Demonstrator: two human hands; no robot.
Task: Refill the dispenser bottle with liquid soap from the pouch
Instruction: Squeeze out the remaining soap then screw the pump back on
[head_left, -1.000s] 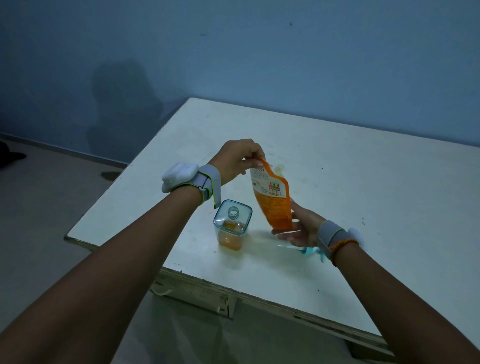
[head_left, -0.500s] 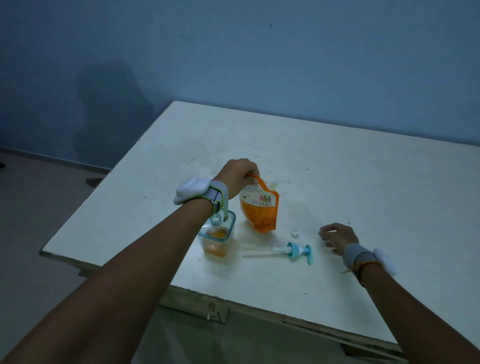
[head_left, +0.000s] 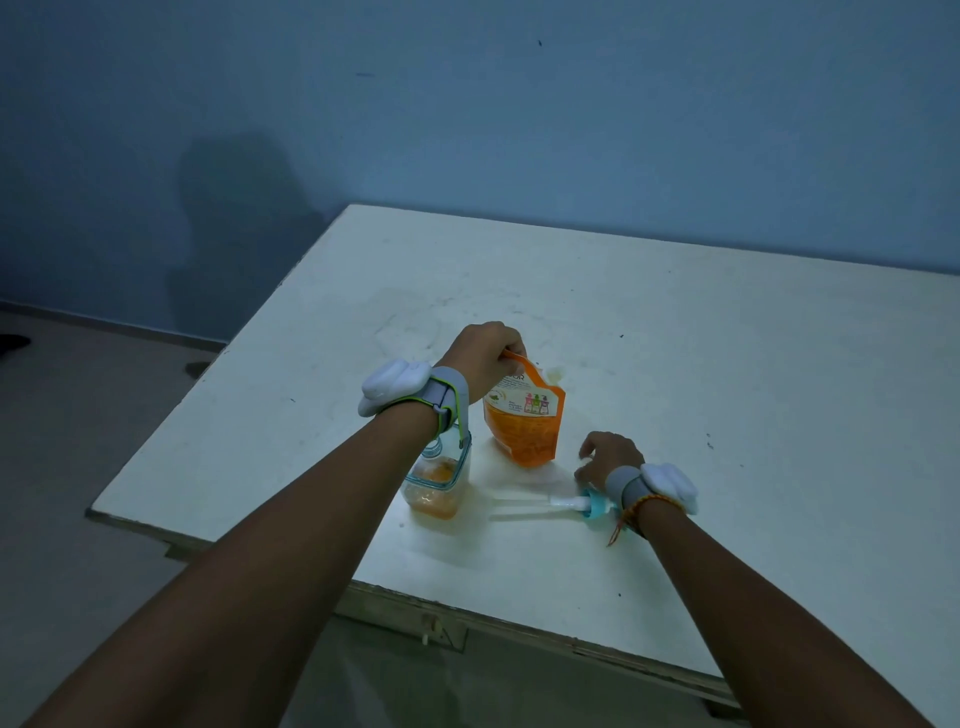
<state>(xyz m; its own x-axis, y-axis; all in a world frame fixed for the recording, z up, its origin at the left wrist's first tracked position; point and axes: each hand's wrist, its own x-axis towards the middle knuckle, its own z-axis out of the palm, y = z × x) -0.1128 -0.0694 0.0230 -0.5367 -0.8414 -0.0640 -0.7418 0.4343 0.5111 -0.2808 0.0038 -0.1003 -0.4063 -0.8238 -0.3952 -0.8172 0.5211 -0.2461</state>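
Note:
The orange soap pouch (head_left: 525, 428) stands upright on the white table (head_left: 727, 364), its open spout at the top right. My left hand (head_left: 485, 353) pinches the pouch's top left corner. Just in front of it, partly under my left wrist, stands the clear square dispenser bottle (head_left: 439, 480) with its neck open and orange soap in the lower part. Its pump head (head_left: 574, 503), blue collar and white tube, lies flat on the table to the right. My right hand (head_left: 605, 457) rests palm down beside the pump, fingers curled onto the table; what is under them is hidden.
The table's near edge (head_left: 467, 618) runs just in front of the bottle, and its left edge (head_left: 218, 364) drops to the floor. A blue wall stands behind. Both wrists wear grey bands with white units.
The pouch came down from the air and now stands on the table. My right hand let go of its bottom, dropped to the table, then slid left over where a small white cap lay.

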